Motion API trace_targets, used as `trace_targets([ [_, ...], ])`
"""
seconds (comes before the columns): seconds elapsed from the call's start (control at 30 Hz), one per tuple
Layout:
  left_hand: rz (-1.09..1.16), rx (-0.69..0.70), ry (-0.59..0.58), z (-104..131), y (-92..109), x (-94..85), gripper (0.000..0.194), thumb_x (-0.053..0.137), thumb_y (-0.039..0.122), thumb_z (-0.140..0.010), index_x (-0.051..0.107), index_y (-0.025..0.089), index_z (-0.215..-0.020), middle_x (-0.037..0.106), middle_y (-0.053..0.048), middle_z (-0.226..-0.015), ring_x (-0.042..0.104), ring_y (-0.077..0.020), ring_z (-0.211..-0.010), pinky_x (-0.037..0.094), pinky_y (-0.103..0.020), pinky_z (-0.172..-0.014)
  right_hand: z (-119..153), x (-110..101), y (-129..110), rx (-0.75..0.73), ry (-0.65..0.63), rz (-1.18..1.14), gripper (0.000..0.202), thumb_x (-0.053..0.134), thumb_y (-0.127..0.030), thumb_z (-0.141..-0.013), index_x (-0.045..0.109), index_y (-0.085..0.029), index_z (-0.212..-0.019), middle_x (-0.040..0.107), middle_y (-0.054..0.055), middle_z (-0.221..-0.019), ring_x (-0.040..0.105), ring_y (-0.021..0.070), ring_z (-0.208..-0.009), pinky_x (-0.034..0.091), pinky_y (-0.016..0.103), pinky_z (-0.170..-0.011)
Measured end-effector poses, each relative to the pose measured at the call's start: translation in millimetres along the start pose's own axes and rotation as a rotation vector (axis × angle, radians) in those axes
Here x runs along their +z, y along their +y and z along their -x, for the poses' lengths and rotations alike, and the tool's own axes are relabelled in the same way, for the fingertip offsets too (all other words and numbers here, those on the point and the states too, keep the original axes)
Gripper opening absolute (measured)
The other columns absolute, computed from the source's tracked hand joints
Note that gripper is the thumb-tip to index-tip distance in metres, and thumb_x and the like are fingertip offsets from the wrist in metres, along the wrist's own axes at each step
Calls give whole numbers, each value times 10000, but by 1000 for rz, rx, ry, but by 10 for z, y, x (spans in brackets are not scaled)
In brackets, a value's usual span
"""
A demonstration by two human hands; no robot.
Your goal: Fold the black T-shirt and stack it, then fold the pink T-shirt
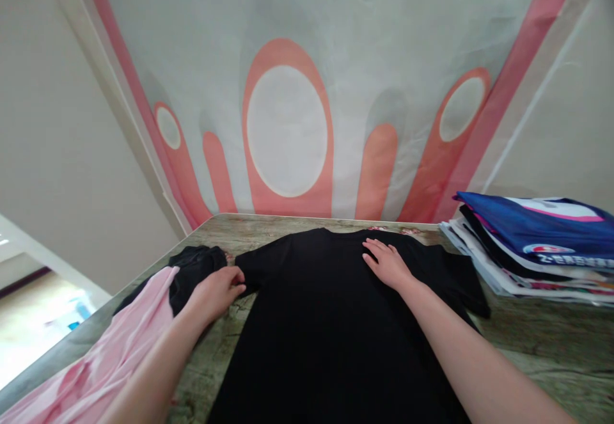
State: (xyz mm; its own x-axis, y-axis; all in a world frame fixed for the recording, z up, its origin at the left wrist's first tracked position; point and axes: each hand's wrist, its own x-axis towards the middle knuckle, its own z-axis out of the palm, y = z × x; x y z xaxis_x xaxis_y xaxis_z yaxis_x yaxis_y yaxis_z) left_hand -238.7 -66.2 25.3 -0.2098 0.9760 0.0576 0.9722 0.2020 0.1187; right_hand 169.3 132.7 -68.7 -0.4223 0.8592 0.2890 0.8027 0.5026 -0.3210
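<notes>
A black T-shirt (330,321) lies spread out on the wood-patterned table (211,353), its neckline toward the far edge and its sleeves out to both sides. My left hand (221,288) is at the cuff of the left sleeve, thumb and fingers pinched on the cloth. On the upper right chest of the shirt rests my right hand (387,263), flat with the fingers spread. The lower end of the shirt runs out of view at the bottom.
Left of the shirt lie a pink garment (129,328) and a crumpled black garment (192,270). A stack of folded clothes (542,245), dark blue on top, stands at the right. Behind the table hangs a grey and pink backdrop (355,91).
</notes>
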Motion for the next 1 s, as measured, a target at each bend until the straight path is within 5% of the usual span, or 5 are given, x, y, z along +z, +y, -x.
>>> trace_targets([
  [0.33,-115,61,342,161,281,146,298,434,53,-693,599,242,-853,593,-37,-984,536,-218,-1023,403,-299,-902,8,-4,26,-6,-1,-4,428,380,-386,-934,502,-242,-1318,438,45,-1440,354,219,-1339,239,470,-1095],
  [0.47,-140,75,200,204,163,36,338,406,19,-670,632,250,-771,626,-22,-915,575,-205,-943,422,-280,-838,9,-18,13,-5,14,-11,422,385,-377,-935,504,-239,-1316,439,47,-1439,365,213,-1332,237,465,-1096],
  [0.63,-113,-100,314,204,124,-22,256,381,173,-843,627,245,-855,658,-31,-989,609,-206,-942,427,-275,-807,4,-8,27,-4,8,-5,428,387,-381,-932,501,-239,-1319,445,54,-1435,362,219,-1333,233,470,-1093],
  [0.8,-70,-279,13,170,219,80,422,406,581,-863,611,224,-767,668,-63,-783,638,-258,-750,400,-292,-598,-4,16,44,-2,3,-7,431,379,-381,-929,495,-255,-1324,438,53,-1439,356,222,-1336,222,470,-1096],
  [1.0,119,-100,71,186,206,134,388,575,537,-772,583,226,-1003,647,-24,-891,622,-200,-811,430,-259,-683,-2,-1,34,-4,2,-12,435,378,-378,-926,498,-250,-1324,433,56,-1443,350,227,-1339,226,472,-1093],
])
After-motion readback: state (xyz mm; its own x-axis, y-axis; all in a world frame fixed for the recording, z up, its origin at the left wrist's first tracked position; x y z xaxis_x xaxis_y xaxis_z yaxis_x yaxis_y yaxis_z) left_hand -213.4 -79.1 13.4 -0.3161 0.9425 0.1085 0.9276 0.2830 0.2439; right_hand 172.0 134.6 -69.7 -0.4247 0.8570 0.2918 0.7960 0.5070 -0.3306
